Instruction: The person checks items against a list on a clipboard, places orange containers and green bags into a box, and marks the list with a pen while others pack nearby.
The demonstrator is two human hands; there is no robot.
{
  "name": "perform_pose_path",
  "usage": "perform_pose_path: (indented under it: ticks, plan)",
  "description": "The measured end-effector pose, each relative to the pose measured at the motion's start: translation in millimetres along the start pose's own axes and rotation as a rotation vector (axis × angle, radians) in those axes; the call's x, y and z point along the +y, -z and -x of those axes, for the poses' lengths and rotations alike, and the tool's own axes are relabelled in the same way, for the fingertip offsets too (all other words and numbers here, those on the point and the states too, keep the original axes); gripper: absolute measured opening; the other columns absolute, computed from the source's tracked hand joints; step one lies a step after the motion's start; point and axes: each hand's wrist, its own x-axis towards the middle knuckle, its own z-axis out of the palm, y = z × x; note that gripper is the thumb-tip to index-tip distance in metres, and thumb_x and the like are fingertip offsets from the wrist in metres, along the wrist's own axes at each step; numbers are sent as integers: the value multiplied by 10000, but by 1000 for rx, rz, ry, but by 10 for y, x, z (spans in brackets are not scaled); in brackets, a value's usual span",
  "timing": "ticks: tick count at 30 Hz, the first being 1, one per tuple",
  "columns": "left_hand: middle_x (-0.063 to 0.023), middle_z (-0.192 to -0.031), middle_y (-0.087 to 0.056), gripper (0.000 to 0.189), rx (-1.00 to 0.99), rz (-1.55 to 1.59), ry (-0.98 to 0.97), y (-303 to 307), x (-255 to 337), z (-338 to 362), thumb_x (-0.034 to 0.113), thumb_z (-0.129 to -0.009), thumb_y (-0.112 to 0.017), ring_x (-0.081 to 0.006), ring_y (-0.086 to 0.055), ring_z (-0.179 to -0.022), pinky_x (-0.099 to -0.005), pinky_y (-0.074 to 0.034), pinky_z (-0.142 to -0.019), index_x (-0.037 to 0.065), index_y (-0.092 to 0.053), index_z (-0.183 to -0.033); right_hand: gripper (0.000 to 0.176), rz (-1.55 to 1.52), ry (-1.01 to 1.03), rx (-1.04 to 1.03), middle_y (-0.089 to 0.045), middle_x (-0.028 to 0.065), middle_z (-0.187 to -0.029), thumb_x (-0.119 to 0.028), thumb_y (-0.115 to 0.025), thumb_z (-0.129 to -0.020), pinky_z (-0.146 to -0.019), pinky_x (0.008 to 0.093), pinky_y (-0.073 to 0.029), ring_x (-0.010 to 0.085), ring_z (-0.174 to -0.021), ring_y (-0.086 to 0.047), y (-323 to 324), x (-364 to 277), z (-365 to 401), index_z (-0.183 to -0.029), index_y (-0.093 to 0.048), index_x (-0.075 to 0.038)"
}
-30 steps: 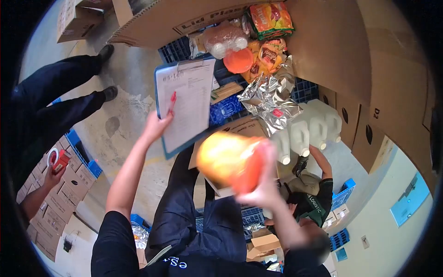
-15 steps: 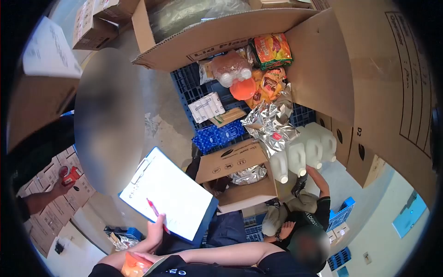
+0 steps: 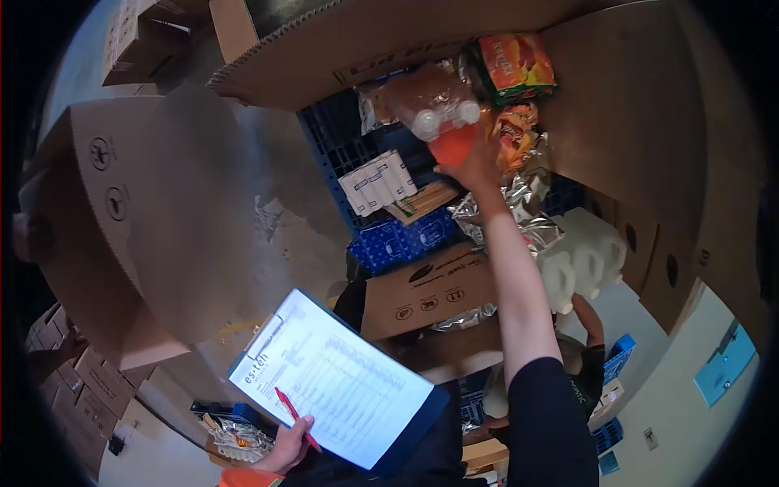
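Note:
My left hand (image 3: 290, 445) is closed on a red pen (image 3: 296, 415), at the lower edge of a blue clipboard (image 3: 422, 414) with a printed sheet (image 3: 333, 377). My right arm stretches forward over a carton. At its end my right hand (image 3: 477, 162) lies against a round orange-red thing (image 3: 453, 144), thumb spread apart from the fingers, which are partly blurred. Just beyond are clear bottles (image 3: 430, 97) with white caps. An orange snack bag (image 3: 517, 134) and a red-orange packet (image 3: 515, 65) lie to the right. Something orange (image 3: 250, 477) shows below my left hand.
On the blue pallet (image 3: 329, 150) are white wrapped packs (image 3: 378, 182), a blue patterned pack (image 3: 404, 242) and silver foil (image 3: 519, 207). Translucent jugs (image 3: 588, 252) stand right, beside a co-worker's arm (image 3: 590, 321). An open carton (image 3: 430, 296) is nearby; another box (image 3: 114, 195) is at left.
My right hand has left the orange thing at lower left and reached forward to the orange-red round thing. The clipboard has shifted down and right. A large carton has come into view at left.

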Motion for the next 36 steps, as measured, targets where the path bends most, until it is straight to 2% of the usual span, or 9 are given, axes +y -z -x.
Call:
perform_pose_path:
  ticks: [2,3,13,18,28,31,32,34,36]
  plan:
    - [-165,-1141,-461,486,31,-157,91,200,-80,-45,54,-816,-465,-238,-509,-995,-356,-464,-805,-32,-261,-1249,1101,253,-41,-72,-146,227,-1378,-520,-741,-506,-999,548,-147,381,-1288,-93,-102,-214,-209,-1333,-181,-55]
    - [-162,-1050,-514,466,42,-200,67,261,-115,-66,114,-817,-477,-232,-580,-837,-294,-503,-456,-32,-293,-1219,1104,509,-78,-139,-126,223,-1386,-580,-705,-514,-986,611,-83,385,-1294,-61,-181,-251,-256,-1337,-180,-66]
    - [-137,-846,-554,262,156,-85,64,428,-279,-122,140,-834,-464,-221,-591,-705,-306,-497,-462,-46,-420,-1013,1067,358,213,-21,-290,241,-1276,-495,-695,-474,-946,661,29,372,-1234,-223,-353,48,44,-1325,-196,-89]
    - [-124,-796,-540,264,2,-131,49,332,-297,95,138,-844,-455,-204,-576,-611,-295,-494,-435,-44,-420,-1032,1076,126,254,120,-277,258,-1257,-386,-730,-460,-975,619,-107,411,-1201,-248,134,140,1298,-1327,-170,-81]
    - [-109,-765,-555,282,-431,-286,-71,-336,118,924,138,-819,-470,-186,-579,-673,-294,-500,-634,-72,-427,-1002,939,-1439,-319,385,-299,156,-1277,-164,-756,-600,-948,397,-343,255,-1152,-369,1131,567,4967,-1312,-152,-60]
    - [-128,-877,-593,323,-655,-367,-92,-590,-17,1304,138,-818,-477,-198,-604,-728,-276,-502,-549,-49,-431,-1078,869,-1480,-318,736,-377,116,-1240,-162,-753,-624,-957,380,-339,231,-1154,-370,874,786,5671,-1290,-205,-52]
    - [-160,-1088,-535,417,-690,-544,-47,-573,-31,1209,149,-824,-447,-246,-550,-979,-364,-437,-869,-43,-363,-1184,869,-1495,-322,806,-377,116,-1240,-162,-753,-624,-957,380,-339,231,-1154,-370,903,870,5994,-1290,-205,-52]
    - [-163,-1120,-518,429,-873,-595,-59,-659,-162,1438,155,-830,-448,-246,-540,-1000,-375,-423,-888,-39,-351,-1200,866,-918,-316,654,-383,124,-1223,-150,-757,-611,-937,368,-366,227,-1120,-409,853,900,6645,-1282,-220,-44]
    - [-166,-1140,-506,444,-978,-645,-72,-695,-419,1563,167,-833,-459,-250,-530,-1019,-391,-419,-891,-39,-343,-1209,900,-858,-369,804,-378,131,-1222,-146,-763,-589,-924,360,-379,227,-1109,-423,681,814,7187,-1289,-209,-34]
